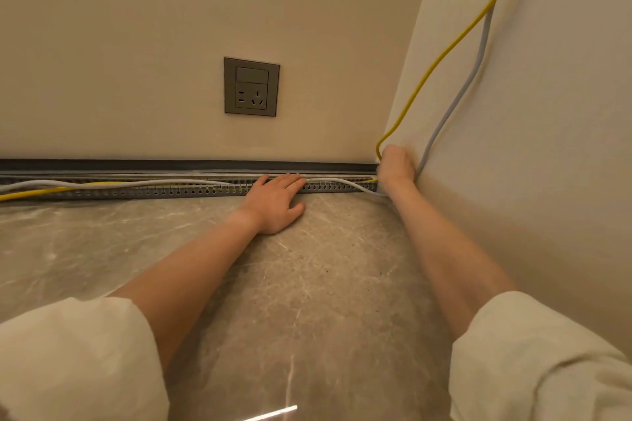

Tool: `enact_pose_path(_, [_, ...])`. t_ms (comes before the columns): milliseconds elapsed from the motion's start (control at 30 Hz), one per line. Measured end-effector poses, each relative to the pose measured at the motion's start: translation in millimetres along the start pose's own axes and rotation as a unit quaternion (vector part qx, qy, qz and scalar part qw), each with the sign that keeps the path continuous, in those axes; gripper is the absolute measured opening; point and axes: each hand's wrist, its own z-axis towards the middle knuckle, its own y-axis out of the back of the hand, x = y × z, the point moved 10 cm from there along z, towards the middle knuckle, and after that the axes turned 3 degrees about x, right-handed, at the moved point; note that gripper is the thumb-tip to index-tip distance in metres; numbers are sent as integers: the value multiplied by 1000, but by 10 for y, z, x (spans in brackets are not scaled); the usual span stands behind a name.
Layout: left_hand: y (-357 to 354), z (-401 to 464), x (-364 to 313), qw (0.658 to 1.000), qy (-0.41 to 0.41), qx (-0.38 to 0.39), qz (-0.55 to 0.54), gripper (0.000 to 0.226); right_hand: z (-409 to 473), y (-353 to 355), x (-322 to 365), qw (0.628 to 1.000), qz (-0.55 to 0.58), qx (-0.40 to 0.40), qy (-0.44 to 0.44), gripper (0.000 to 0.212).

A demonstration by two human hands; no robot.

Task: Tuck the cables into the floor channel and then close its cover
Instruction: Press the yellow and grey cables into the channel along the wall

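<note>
At floor's far edge: left hand (pixel 273 203) flat, fingers spread, pinning white cable (pixel 143 183) and yellow cable (pixel 30 193) in slotted floor channel (pixel 164 192). Right hand (pixel 396 166) fisted on both cables at corner, likely feeding slack. Cover not yet closed.

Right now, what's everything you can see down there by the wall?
Yellow cable: one, yellow, down the corner and along the channel.
Grey cable: one, pale grey, beside the yellow one.
Channel: one, grey, slotted, open, at the wall's foot.
Socket: one, grey, on the wall.
Floor: brown marble.
Left hand: flat, fingers on the channel.
Right hand: closed in the corner where the cables come down.
Sleeves: two, cream.
</note>
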Motion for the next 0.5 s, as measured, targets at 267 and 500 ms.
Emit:
enact_pose_path(267, [4, 12, -4, 1000, 4, -1, -7, 60, -87, -99, -7, 999, -6, 39, -26, 27])
enact_pose_path(500, [-7, 7, -10, 1000, 6, 0, -17, 61, -248, -52, 184, 995, -39, 93, 9, 20])
